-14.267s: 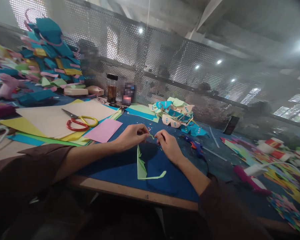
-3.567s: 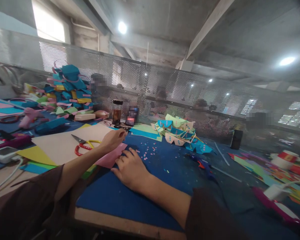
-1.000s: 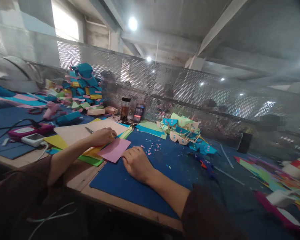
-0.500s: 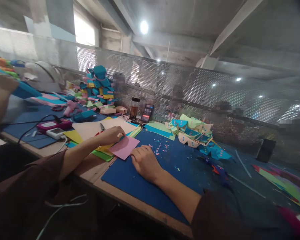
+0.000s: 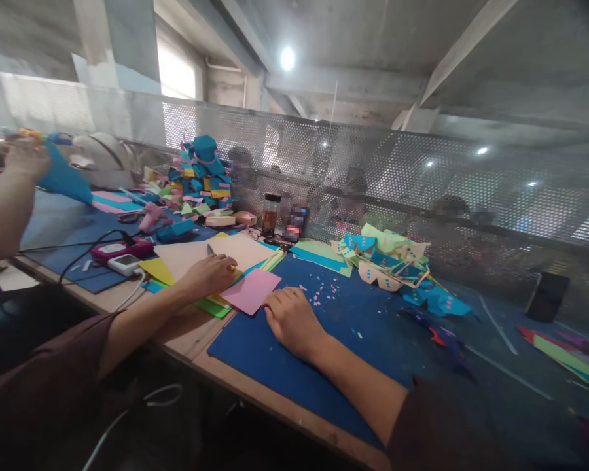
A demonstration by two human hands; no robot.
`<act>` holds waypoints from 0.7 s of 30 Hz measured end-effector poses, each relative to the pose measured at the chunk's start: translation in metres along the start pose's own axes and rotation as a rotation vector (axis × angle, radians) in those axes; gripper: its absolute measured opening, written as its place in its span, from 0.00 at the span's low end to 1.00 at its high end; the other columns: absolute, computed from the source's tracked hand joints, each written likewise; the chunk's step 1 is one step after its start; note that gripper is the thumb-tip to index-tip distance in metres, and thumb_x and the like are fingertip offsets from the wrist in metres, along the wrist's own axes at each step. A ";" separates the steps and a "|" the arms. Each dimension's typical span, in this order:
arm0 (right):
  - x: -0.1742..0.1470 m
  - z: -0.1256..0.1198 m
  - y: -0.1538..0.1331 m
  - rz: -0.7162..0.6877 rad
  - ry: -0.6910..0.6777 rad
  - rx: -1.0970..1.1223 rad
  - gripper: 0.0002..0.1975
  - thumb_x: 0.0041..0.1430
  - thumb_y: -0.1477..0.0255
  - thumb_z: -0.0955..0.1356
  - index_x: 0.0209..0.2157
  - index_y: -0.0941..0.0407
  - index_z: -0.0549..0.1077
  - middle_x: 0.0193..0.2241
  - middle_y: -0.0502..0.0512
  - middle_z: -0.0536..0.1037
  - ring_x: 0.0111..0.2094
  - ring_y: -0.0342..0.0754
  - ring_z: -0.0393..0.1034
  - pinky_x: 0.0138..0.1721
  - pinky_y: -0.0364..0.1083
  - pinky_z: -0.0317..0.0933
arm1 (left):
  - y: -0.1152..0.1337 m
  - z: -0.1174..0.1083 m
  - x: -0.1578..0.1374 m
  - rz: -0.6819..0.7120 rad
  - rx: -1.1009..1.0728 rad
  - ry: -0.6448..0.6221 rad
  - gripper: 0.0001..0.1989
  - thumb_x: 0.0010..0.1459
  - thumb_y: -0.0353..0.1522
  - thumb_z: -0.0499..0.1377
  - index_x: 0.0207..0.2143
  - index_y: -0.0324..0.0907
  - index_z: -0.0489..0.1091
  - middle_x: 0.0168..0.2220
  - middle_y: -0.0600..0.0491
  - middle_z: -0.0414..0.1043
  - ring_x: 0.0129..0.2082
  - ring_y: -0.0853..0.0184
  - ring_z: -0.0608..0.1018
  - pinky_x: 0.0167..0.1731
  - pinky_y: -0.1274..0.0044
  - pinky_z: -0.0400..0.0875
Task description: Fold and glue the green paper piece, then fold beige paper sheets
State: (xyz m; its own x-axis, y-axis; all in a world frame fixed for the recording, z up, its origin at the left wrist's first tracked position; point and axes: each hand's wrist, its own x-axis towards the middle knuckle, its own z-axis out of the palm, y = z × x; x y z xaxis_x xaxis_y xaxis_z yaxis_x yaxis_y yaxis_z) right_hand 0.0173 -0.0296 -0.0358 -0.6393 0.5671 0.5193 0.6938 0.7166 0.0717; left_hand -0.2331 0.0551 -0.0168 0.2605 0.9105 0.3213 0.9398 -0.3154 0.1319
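Note:
A pink sheet of paper lies at an angle between my hands, over the left edge of the blue mat. My left hand is over the stacked papers left of it, fingers curled, and a bit of yellow shows at the fingertips. What they pinch is hidden. A dark pointed tip sticks out behind that hand. My right hand rests palm down on the mat, fingers loosely bent and lying at the pink sheet's right edge. Under the left hand are a large pale sheet and green paper.
Pink paper bits lie beyond my right hand, before a pile of dotted paper pieces. A glue gun is at right. Behind stand a lidded jar and blue paper pieces. Another person's hand holds blue paper at left.
My left hand has moved left from the pink sheet and now covers the red handles seen before. My right hand stays in place. The other person's hand and blue paper have shifted; the view has turned slightly.

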 end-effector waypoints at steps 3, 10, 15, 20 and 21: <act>0.000 -0.001 0.000 0.006 -0.010 -0.010 0.07 0.67 0.75 0.64 0.41 0.59 0.74 0.40 0.58 0.79 0.44 0.52 0.69 0.52 0.51 0.55 | 0.003 -0.003 -0.001 0.020 0.047 -0.004 0.19 0.61 0.36 0.51 0.49 0.41 0.74 0.45 0.44 0.78 0.44 0.54 0.79 0.43 0.70 0.69; 0.001 -0.002 0.000 0.005 -0.018 -0.005 0.07 0.67 0.75 0.64 0.41 0.59 0.74 0.40 0.57 0.78 0.44 0.51 0.69 0.51 0.51 0.56 | 0.005 -0.007 -0.001 -0.072 -0.067 -0.002 0.22 0.53 0.29 0.54 0.51 0.45 0.73 0.42 0.52 0.81 0.41 0.59 0.81 0.39 0.74 0.70; 0.001 -0.001 -0.001 0.007 -0.017 -0.012 0.07 0.67 0.75 0.64 0.41 0.59 0.74 0.40 0.57 0.79 0.44 0.51 0.69 0.50 0.50 0.57 | 0.003 -0.003 0.001 -0.132 -0.003 0.056 0.28 0.51 0.29 0.55 0.56 0.46 0.69 0.43 0.52 0.81 0.42 0.55 0.81 0.38 0.72 0.69; 0.002 -0.001 -0.001 0.012 -0.024 -0.022 0.06 0.66 0.74 0.65 0.41 0.59 0.74 0.40 0.57 0.78 0.44 0.51 0.69 0.50 0.49 0.57 | -0.005 0.003 0.003 -0.102 0.046 0.025 0.24 0.58 0.34 0.52 0.57 0.43 0.68 0.47 0.46 0.79 0.45 0.51 0.80 0.41 0.70 0.69; 0.002 -0.001 -0.001 0.012 -0.025 -0.023 0.06 0.66 0.74 0.65 0.41 0.59 0.74 0.40 0.57 0.78 0.44 0.51 0.69 0.49 0.49 0.57 | -0.006 0.002 0.003 -0.079 0.054 0.037 0.22 0.60 0.33 0.50 0.55 0.43 0.70 0.50 0.45 0.78 0.47 0.51 0.80 0.42 0.69 0.69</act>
State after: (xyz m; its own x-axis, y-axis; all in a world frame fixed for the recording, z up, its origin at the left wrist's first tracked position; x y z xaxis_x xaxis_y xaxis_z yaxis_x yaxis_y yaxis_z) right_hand 0.0158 -0.0295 -0.0344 -0.6385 0.5861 0.4988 0.7089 0.7002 0.0846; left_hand -0.2373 0.0607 -0.0185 0.1779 0.9211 0.3462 0.9679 -0.2274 0.1075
